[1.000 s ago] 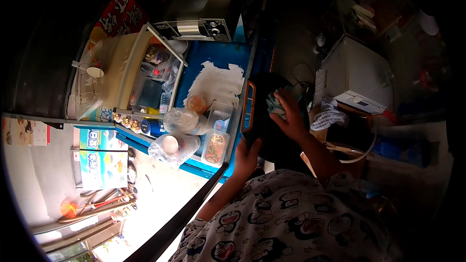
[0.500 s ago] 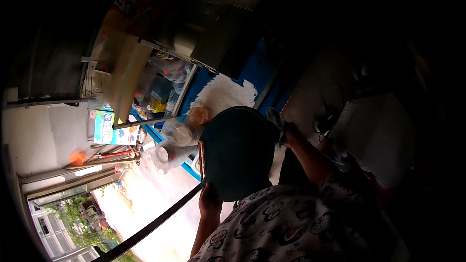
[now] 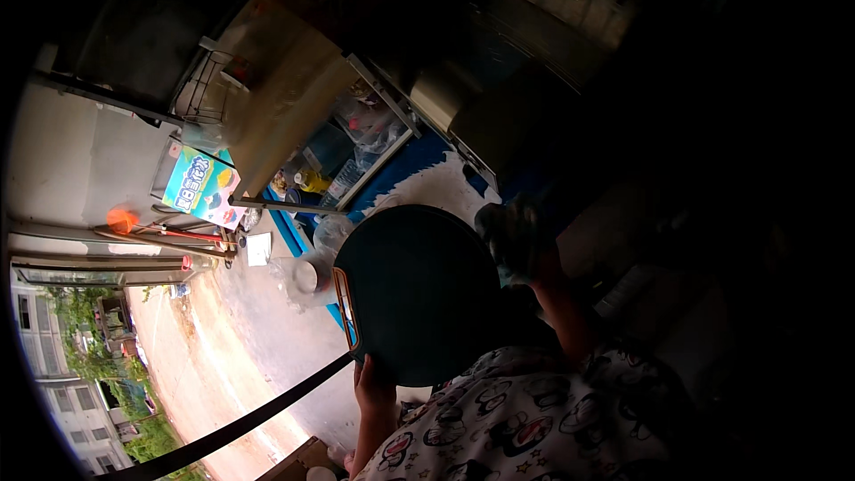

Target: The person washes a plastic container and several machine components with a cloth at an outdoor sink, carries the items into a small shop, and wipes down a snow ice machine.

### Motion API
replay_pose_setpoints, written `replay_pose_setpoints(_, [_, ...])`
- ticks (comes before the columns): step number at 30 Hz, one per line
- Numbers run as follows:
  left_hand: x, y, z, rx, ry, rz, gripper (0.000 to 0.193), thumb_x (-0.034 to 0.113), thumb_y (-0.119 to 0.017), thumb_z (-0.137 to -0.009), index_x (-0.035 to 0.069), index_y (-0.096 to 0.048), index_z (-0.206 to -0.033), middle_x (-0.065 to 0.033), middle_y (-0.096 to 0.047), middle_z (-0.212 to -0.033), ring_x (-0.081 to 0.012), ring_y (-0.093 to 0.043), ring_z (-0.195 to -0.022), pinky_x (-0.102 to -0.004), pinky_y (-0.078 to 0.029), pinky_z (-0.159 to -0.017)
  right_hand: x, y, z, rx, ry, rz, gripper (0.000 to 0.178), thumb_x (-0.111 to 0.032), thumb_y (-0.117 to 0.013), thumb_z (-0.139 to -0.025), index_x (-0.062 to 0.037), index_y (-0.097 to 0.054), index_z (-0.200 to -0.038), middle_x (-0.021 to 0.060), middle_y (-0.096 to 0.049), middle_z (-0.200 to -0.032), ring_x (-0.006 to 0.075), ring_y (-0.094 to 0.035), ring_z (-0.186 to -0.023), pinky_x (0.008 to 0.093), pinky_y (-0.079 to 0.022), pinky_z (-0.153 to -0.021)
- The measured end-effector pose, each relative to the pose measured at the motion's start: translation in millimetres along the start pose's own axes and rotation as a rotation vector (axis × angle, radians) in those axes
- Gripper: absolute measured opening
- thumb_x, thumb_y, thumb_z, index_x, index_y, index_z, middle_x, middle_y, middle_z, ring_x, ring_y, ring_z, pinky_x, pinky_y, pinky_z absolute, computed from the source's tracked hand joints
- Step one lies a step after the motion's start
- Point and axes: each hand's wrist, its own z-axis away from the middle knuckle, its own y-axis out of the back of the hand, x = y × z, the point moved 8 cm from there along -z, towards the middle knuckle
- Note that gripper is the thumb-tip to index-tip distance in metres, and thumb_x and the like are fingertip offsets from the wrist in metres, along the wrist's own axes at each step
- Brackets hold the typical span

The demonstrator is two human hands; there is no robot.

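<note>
Held upright before my body is a dark round electric griddle (image 3: 414,294), closed, with a copper-trimmed handle (image 3: 344,307) on its left side. My left hand (image 3: 376,383) grips its lower left edge, thumb in front; the other fingers are hidden behind it. At its upper right edge, my right hand (image 3: 541,263) is closed on a crumpled grey-green cloth (image 3: 506,230), which lies against the rim. Deep shadow hides most of the right fingers.
A shelf cabinet with a wooden panel (image 3: 285,93) stands ahead, bags and bottles inside. Plastic-wrapped bowls (image 3: 305,276) sit beside the griddle. A colourful box (image 3: 200,185) and an orange-headed tool (image 3: 122,220) are at left. A dark bar (image 3: 240,423) slants from lower left.
The view has turned, so the cabinet and box appear shifted and tilted. The griddle sits slightly further left and lower, still in my left hand. The cloth remains at its right edge.
</note>
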Motion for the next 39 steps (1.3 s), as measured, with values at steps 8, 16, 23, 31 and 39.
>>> replay_pose_setpoints(8, [16, 2, -57, -0.066, -0.012, 0.187, 0.042, 0.018, -0.047, -0.089, 0.001, -0.039, -0.127, -0.0136, -0.051, -0.121, -0.0262, -0.051, -0.109, -0.0397, -0.038, -0.096, 17, -177, 8, 0.115, 0.524, 1.408, 0.034, -0.024, -0.06, -0.084, -0.0013, -0.048, -0.107, 0.0098, -0.053, -0.099, 0.0151, -0.055, -0.086, 0.0282, -0.05, -0.076])
replay_pose_setpoints(16, [33, -14, -58, -0.102, -0.048, 0.286, 0.048, 0.026, -0.051, -0.087, 0.0, -0.041, -0.125, -0.0143, -0.051, -0.121, -0.0274, -0.05, -0.112, -0.0395, -0.038, -0.096, -9, -259, -153, 0.082, 1.206, 3.204, 0.036, -0.017, -0.061, -0.082, -0.0051, -0.055, -0.115, 0.0134, -0.056, -0.115, 0.0277, -0.052, -0.109, 0.0357, -0.041, -0.09])
replay_pose_setpoints(23, [48, -30, -49, -0.086, -0.149, 0.283, 0.05, 0.03, -0.045, -0.088, 0.0, -0.039, -0.127, -0.0162, -0.049, -0.123, -0.0298, -0.049, -0.112, -0.0422, -0.038, -0.096, -86, -227, -244, 0.573, 0.772, 3.787, 0.037, -0.035, -0.058, -0.08, -0.0074, -0.062, -0.104, 0.0139, -0.052, -0.116, 0.0321, -0.051, -0.103, 0.0417, -0.042, -0.086])
replay_pose_setpoints(31, [104, -99, -86, -0.181, -0.322, 0.297, 0.047, 0.028, -0.046, -0.088, -0.001, -0.041, -0.125, -0.0159, -0.051, -0.12, -0.0285, -0.05, -0.111, -0.0396, -0.039, -0.095, 8, -165, -172, -0.111, 0.04, 3.78, 0.039, -0.025, -0.067, -0.073, -0.0081, -0.06, -0.108, 0.0139, -0.044, -0.119, 0.0306, -0.044, -0.11, 0.0418, -0.037, -0.093])
replay_pose_setpoints(39, [146, -213, -182, -0.007, -0.512, -0.02, 0.034, 0.018, -0.06, -0.084, 0.003, -0.049, -0.113, -0.0116, -0.057, -0.102, -0.0226, -0.057, -0.096, -0.0337, -0.048, -0.082, 19, -208, -91, 0.012, 0.374, 3.646, 0.033, -0.014, -0.065, -0.071, -0.0062, -0.06, -0.103, 0.0144, -0.047, -0.117, 0.0324, -0.047, -0.106, 0.0415, -0.038, -0.09])
